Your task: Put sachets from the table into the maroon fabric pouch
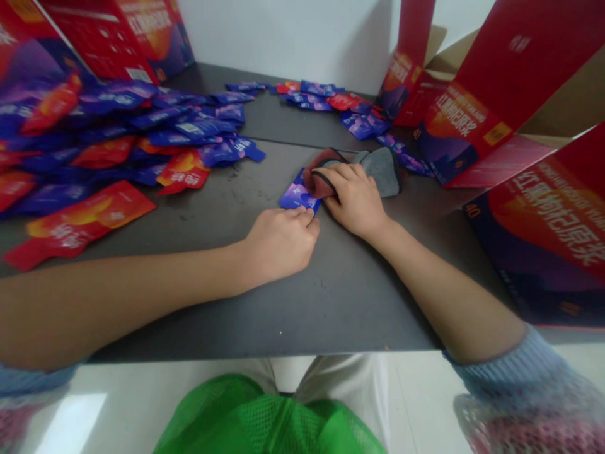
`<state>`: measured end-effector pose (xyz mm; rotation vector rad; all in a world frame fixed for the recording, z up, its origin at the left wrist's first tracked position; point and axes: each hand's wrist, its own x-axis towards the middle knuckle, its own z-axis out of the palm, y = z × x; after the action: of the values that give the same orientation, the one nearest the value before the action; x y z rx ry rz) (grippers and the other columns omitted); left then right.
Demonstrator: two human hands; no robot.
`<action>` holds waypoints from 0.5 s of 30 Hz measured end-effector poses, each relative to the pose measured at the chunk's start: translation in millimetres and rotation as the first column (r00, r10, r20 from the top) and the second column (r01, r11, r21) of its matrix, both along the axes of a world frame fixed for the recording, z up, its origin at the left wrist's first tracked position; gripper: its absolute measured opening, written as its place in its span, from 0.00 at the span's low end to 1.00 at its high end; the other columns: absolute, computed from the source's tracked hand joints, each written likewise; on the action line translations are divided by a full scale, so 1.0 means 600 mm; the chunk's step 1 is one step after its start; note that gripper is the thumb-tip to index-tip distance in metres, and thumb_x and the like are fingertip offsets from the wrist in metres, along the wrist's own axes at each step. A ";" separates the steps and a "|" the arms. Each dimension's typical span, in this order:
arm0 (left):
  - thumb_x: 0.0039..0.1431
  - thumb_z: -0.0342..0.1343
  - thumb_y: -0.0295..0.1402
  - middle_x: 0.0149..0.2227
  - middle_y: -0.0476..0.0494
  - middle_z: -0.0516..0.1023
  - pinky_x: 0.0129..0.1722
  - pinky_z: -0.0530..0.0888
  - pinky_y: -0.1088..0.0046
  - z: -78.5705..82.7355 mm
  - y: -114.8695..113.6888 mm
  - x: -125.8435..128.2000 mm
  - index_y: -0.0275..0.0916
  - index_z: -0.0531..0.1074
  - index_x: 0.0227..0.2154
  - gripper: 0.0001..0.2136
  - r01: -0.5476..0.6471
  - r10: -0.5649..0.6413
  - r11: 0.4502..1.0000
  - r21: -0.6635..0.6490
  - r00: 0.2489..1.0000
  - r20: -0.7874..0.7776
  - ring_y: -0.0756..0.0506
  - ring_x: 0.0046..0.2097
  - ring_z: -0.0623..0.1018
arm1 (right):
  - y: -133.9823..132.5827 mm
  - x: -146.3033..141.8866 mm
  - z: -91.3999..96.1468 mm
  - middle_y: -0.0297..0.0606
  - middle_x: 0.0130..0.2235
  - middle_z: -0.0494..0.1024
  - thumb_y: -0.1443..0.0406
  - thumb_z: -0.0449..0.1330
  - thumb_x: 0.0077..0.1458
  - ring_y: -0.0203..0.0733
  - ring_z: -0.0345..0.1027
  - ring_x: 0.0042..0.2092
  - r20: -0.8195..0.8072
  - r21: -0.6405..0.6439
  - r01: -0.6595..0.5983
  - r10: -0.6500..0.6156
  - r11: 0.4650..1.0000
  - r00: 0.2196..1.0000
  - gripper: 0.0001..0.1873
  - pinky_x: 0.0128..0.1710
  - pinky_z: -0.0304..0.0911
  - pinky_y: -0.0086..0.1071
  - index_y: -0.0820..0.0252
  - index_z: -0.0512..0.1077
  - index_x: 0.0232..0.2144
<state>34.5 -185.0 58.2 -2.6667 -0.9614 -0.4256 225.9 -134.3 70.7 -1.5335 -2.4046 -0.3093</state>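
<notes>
A blue-purple sachet [295,192] lies on the grey table between my two hands. My left hand [284,243] is closed, its thumb and fingers pinching the sachet's near edge. Over the sachet's right side, my right hand [353,195] has its fingers wrapped on a folded cloth [385,171], grey on one part and reddish brown on the other, with dark edging. The cloth's brown part touches the sachet and hides some of it.
Blue and red sachets [118,126] are heaped at the left, with a smaller row [312,94] at the back. Red printed cartons [548,208] stand at the right, some with raised flaps, and more cartons [142,38] stand back left. The table's front edge [283,357] runs before my lap.
</notes>
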 end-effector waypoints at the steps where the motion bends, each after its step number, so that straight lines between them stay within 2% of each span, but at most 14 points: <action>1: 0.63 0.50 0.27 0.51 0.31 0.82 0.48 0.79 0.61 -0.001 0.000 0.000 0.28 0.80 0.47 0.17 0.000 0.000 1.000 0.001 1.000 0.002 0.37 0.51 0.82 | 0.000 0.000 0.001 0.47 0.62 0.70 0.63 0.50 0.64 0.60 0.56 0.59 -0.002 -0.003 0.003 -0.003 1.000 1.000 0.27 0.49 0.62 0.52 0.53 0.65 0.64; 9: 0.62 0.51 0.26 0.51 0.29 0.82 0.48 0.79 0.63 -0.010 0.003 -0.001 0.27 0.80 0.47 0.16 0.030 -0.032 0.999 0.045 0.999 0.032 0.38 0.51 0.82 | -0.012 -0.008 0.005 0.47 0.62 0.70 0.64 0.51 0.65 0.57 0.57 0.60 -0.019 -0.030 0.012 -0.013 0.999 1.000 0.27 0.49 0.61 0.48 0.53 0.65 0.65; 12: 0.61 0.53 0.26 0.45 0.32 0.84 0.42 0.79 0.65 -0.006 0.001 0.000 0.28 0.80 0.43 0.13 0.012 -0.014 0.998 0.054 0.999 0.037 0.39 0.45 0.84 | -0.025 -0.016 0.009 0.45 0.62 0.70 0.65 0.50 0.66 0.54 0.57 0.60 -0.015 -0.055 -0.111 0.111 0.992 0.994 0.26 0.50 0.60 0.45 0.51 0.66 0.64; 15: 0.60 0.53 0.26 0.34 0.38 0.84 0.34 0.77 0.66 0.000 -0.003 0.002 0.32 0.81 0.35 0.10 -0.017 0.017 1.000 0.024 1.000 0.020 0.41 0.35 0.83 | -0.034 -0.023 0.011 0.42 0.63 0.70 0.66 0.49 0.68 0.51 0.57 0.62 -0.029 -0.090 -0.280 0.279 0.956 0.960 0.25 0.52 0.59 0.44 0.49 0.67 0.64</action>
<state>35.4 -186.7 58.0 -2.6360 -0.9776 -0.4575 211.8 -155.0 77.4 -1.2001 -2.6124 -0.1265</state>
